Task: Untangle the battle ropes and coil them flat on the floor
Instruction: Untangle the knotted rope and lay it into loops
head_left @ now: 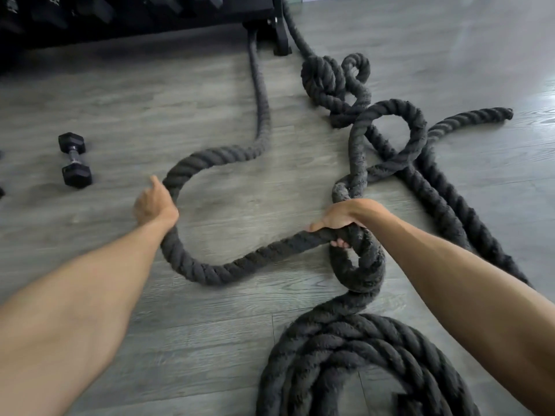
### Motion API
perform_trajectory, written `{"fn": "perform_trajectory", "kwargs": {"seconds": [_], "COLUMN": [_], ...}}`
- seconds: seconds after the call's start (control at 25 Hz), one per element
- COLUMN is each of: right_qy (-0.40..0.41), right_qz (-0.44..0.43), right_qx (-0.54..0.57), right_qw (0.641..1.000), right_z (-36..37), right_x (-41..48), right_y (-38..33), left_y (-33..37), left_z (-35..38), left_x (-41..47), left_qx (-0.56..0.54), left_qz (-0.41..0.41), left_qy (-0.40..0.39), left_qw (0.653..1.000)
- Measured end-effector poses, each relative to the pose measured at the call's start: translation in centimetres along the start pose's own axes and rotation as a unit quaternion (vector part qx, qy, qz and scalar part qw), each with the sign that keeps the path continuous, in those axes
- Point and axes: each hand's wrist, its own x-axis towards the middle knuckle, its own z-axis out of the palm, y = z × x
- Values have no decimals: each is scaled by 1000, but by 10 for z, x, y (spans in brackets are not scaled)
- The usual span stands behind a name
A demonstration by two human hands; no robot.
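Observation:
Thick black battle rope [210, 157] runs from the rack at the top down over the grey floor in a big curve. My left hand [154, 204] grips that curve at its left side. My right hand [342, 219] grips the rope where it meets a small tight loop [360, 271]. Below that, at the bottom, lies a flat coil [339, 355] of several turns. A tangle of loops and a knot [387, 121] lies at the upper right, and a rope end [507, 113] sticks out to the right.
A black dumbbell [74, 160] lies on the floor at the left. A dark dumbbell rack [180, 19] stands across the top, with its foot [280, 34] between the two rope strands. Grey plank floor [105, 100] spreads around.

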Motion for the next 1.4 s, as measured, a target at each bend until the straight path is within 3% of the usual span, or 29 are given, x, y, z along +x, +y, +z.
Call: {"fn": "perform_trajectory", "kwargs": {"seconds": [0.08,0.16,0.2,0.28,0.36,0.4,0.48,0.56,0.72,0.8,0.88,0.96,1.08,1.4], "right_qy": [88,236,335,528,635,645,632,594,480,371,278,229,210,113], "right_qz": [-40,-105,-134,-202,-240,-231,-173,-106,0,42,28,0,-14,14], "right_qx": [-55,-105,-100,-19,99,156,196,195,189,138,12,-64,-64,-19], "right_qw": [994,960,927,825,728,712,729,773,857,918,960,971,975,993], "right_z": [-2,4,9,17,18,18,31,67,185,250,316,361,398,499], "right_x": [-1,-4,-9,-26,-48,-59,-69,-77,-98,-109,-119,-124,-140,-236], "right_y": [-1,-3,-1,7,21,35,75,117,168,172,166,161,176,332], "left_y": [-13,2,20,64,98,110,118,115,89,59,26,17,21,-48], "left_z": [27,38,40,47,61,70,85,86,72,71,71,76,65,31], "left_x": [-29,-48,-57,-86,-125,-150,-197,-234,-292,-330,-356,-362,-391,-586], "left_qx": [7,6,-20,-85,-102,-101,-106,-63,-19,13,103,153,198,214], "left_qz": [1,91,157,315,439,462,424,362,299,257,277,287,277,194], "left_qy": [-16,-26,-39,-82,-129,-144,-175,-194,-220,-314,-375,-388,-382,-451], "left_qw": [1000,995,987,942,883,869,882,909,929,914,879,862,859,844]}}
